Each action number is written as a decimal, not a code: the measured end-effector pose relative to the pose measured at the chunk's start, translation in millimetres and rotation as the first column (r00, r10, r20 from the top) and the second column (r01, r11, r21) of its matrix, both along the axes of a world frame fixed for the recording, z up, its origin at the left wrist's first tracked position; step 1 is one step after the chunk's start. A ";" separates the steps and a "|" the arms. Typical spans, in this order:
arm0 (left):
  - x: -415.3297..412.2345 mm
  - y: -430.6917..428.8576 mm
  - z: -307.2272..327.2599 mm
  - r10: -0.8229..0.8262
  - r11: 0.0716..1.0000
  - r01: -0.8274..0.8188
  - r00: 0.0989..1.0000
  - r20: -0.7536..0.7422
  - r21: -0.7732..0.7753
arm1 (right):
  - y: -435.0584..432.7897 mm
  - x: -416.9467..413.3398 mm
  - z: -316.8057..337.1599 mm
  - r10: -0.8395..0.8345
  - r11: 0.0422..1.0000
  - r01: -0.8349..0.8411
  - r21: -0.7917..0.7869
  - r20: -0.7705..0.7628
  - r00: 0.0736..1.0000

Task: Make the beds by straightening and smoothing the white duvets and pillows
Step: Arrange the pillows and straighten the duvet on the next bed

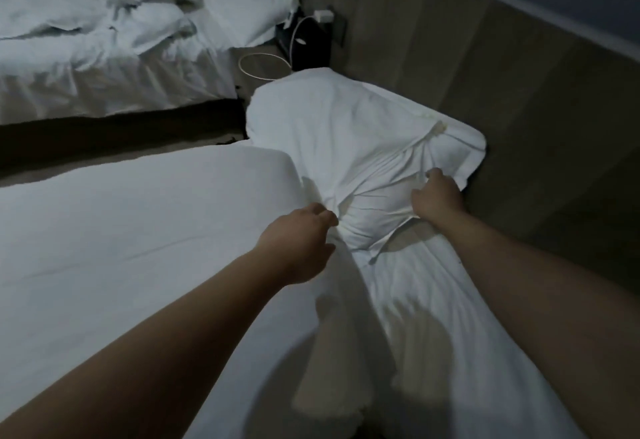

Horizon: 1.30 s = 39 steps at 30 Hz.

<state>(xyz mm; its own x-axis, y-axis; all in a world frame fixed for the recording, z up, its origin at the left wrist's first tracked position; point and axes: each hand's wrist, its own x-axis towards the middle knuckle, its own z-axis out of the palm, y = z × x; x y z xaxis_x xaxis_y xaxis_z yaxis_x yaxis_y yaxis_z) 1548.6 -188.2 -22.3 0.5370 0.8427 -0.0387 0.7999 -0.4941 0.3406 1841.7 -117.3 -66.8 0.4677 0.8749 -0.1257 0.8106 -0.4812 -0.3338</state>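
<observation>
Our two bare forearms reach in from 7 and 5 o'clock, over the near bed. Largest before us is the white duvet (138,231), spread flat and nearly creaseless from 9 o'clock down to 6, its edge turned up beside the left hand (298,241). Next comes the white pillow (339,134) at 12 to 1 o'clock, at the head of the bed against the wall, plump but with its case pulled into tight fanning folds. Both hands hold it. The left curls its fingers round bunched fabric at the near corner, and the right hand (436,199) pinches a gather of the case on the side towards 2 o'clock. Below the pillow, the bared sheet (415,293) runs rippled towards 5 o'clock.

At 10 to 11 o'clock a second bed (104,92) carries a heaped, rumpled duvet (69,6) and a crumpled pillow (242,9). Wood-look wall panelling (485,58) sweeps from 12 to 3 o'clock. Between the beds stands a dark nightstand (308,44), with a looped white cable (263,64) and a white charger (323,16) plugged in above.
</observation>
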 end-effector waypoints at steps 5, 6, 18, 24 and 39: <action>33.3 26.6 -1.4 -0.026 0.997 0.028 0.999 0.039 -0.070 | 56.0 53.8 14.3 -0.056 0.991 0.044 0.127 0.092 0.994; 38.2 32.3 -0.7 -0.031 0.996 0.035 0.998 0.045 -0.079 | 67.2 59.7 18.0 -0.035 0.989 0.010 0.149 0.163 0.986; 57.7 103.9 25.7 0.000 0.997 0.003 0.999 0.045 -0.076 | 141.8 105.9 29.2 0.040 0.990 0.041 -0.138 0.538 0.842; 65.7 123.1 41.6 0.045 0.990 -0.037 0.997 0.055 -0.139 | 135.3 110.4 46.5 -0.003 0.991 0.051 -0.124 0.364 0.931; 104.5 224.4 227.7 0.762 0.462 -0.352 0.626 0.162 -0.814 | 54.8 -46.7 247.0 0.568 0.818 -0.395 0.417 -0.478 0.670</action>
